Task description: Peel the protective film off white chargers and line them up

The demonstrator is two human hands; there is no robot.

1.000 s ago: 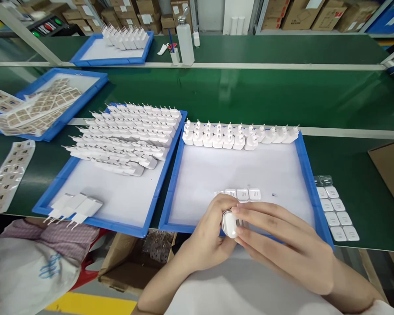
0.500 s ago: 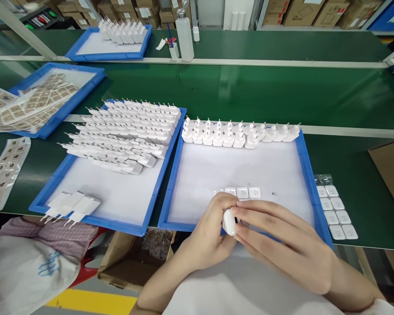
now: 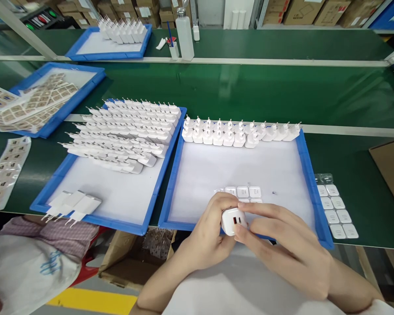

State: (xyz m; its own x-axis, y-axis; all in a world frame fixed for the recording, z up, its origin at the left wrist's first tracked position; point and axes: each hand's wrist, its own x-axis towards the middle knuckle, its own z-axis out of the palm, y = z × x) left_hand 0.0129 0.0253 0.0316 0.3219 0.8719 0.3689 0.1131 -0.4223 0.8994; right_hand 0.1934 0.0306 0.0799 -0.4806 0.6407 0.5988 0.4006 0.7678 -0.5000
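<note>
Low over the front edge of the right tray, my left hand (image 3: 213, 232) is closed round a white wall charger (image 3: 230, 221). Its face with two port slots is turned up toward me, one slot dark red inside. My right hand (image 3: 285, 245) has its thumb on that face and its forefinger at the upper edge, the other fingers loosely bent. Just beyond my fingers a sheet of white square pieces with slots (image 3: 242, 191) lies in the tray, partly hidden by my hands. At the tray's far end stand chargers (image 3: 228, 139) in rows, prongs up.
A blue-rimmed tray (image 3: 180, 170) lies under my hands. Left of it another tray (image 3: 118, 226) holds many chargers. Farther left is a tray of used-looking sheets (image 3: 46, 103). A second sheet of white squares (image 3: 337, 216) lies right. A person's sleeve (image 3: 36, 267) shows at lower left.
The charger has turned so that its port face shows, where before its smooth side did. My right fingers have shifted and bent more; my left hand stays almost in place.
</note>
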